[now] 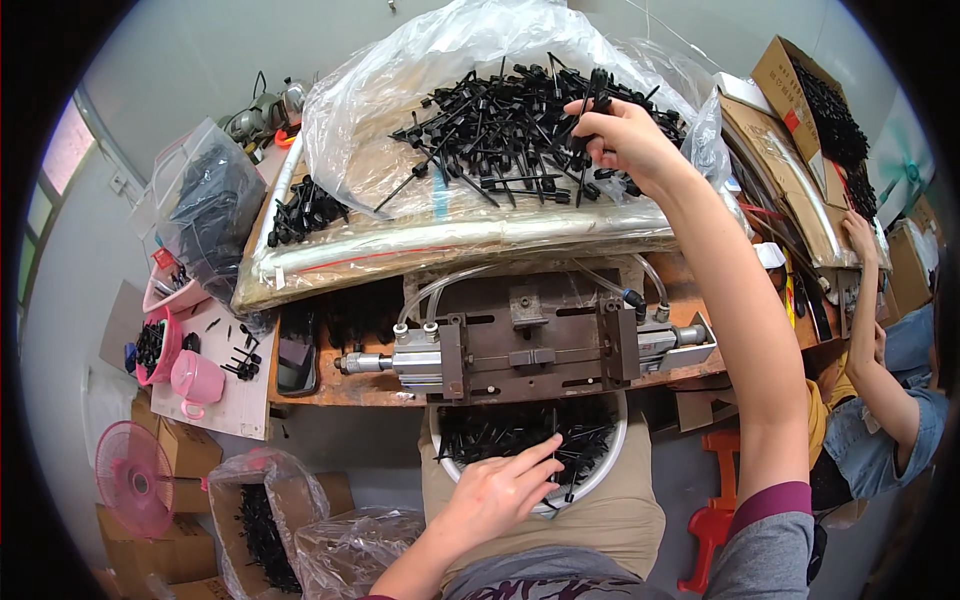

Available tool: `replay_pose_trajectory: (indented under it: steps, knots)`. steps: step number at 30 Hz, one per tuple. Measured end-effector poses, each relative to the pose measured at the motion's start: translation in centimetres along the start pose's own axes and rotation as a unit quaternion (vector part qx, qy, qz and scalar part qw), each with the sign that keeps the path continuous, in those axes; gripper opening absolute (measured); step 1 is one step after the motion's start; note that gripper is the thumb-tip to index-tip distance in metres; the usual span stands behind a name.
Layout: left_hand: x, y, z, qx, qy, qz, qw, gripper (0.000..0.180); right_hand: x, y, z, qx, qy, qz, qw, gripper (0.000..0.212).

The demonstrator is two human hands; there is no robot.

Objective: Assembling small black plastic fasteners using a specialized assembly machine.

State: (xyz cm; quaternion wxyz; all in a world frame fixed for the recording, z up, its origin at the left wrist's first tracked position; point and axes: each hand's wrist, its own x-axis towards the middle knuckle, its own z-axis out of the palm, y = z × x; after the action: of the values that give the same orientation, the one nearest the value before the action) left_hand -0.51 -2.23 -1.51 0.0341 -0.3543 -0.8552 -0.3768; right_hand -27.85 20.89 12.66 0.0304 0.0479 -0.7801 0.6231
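My right hand reaches far forward over a heap of black plastic stemmed parts. Its fingers are curled round a few black stemmed parts, which stick up past the fingertips. Low in front of me, my left hand lies over the edge of a white round tub on my lap, fingers stretched out and touching or just above more black parts. A thin dark stem rises beside its index fingertip; I see no firm grip on it. Between my hands sits a dark metal fixture with air cylinders at both sides.
Clear plastic sheeting surrounds the heap on a raised board. At left are a pink cup, a pink fan and a lined box of black parts. At right, another person's arm reaches toward a cardboard box.
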Motion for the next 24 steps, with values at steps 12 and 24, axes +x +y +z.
replay_pose_trajectory:
  steps: [12, 24]
  knots:
    - [-2.8, -0.5, 2.0, 0.002, -0.080, -0.026, 0.996, 0.022, 0.9, -0.7, -0.8, 0.106, -0.021, -0.019, 0.994, 0.022]
    - [1.0, 0.2, -1.6, 0.036, -0.021, 0.036, 0.998, 0.059, -0.4, -1.3, 0.2, -0.152, 0.054, -0.160, 0.974, 0.022]
